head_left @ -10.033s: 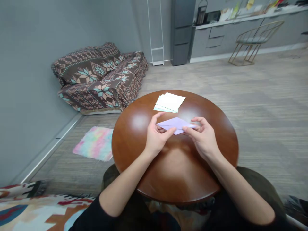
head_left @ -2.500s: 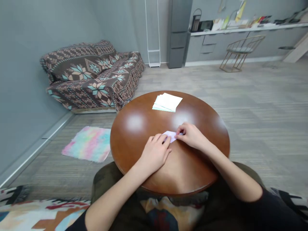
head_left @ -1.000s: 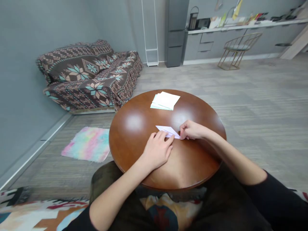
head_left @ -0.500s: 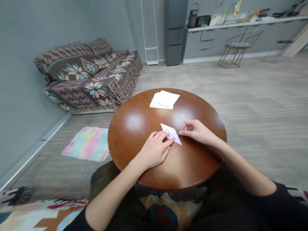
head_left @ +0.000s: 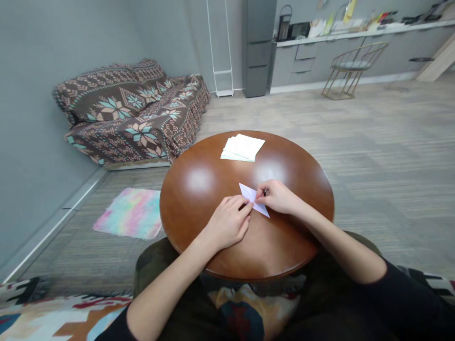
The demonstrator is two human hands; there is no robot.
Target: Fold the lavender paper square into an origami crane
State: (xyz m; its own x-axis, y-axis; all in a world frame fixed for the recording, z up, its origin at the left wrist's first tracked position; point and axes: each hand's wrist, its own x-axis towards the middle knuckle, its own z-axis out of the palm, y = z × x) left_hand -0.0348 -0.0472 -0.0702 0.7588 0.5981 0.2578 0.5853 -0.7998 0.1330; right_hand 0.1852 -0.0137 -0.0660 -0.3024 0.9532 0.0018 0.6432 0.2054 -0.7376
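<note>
A folded pale lilac paper [head_left: 249, 193] lies flat on the round brown wooden table [head_left: 199, 189], shaped like a narrow triangle. My left hand [head_left: 229, 222] rests on the table with its fingertips pressing the paper's near edge, fingers curled together. My right hand [head_left: 279, 198] comes in from the right and pinches the paper's middle between thumb and forefinger. Both hands cover part of the sheet. A small stack of white and pale green paper squares [head_left: 242, 148] sits at the table's far edge, beyond both hands.
A low sofa under a patterned brown throw [head_left: 131, 113] stands at the left wall. A pastel rug [head_left: 130, 212] lies on the floor left of the table. A wire chair [head_left: 351, 64] and grey cabinets [head_left: 259, 47] stand at the back.
The paper went from being held up in both hands to lying flat on the table. In the last half second my right hand moved left onto the paper and pinched it.
</note>
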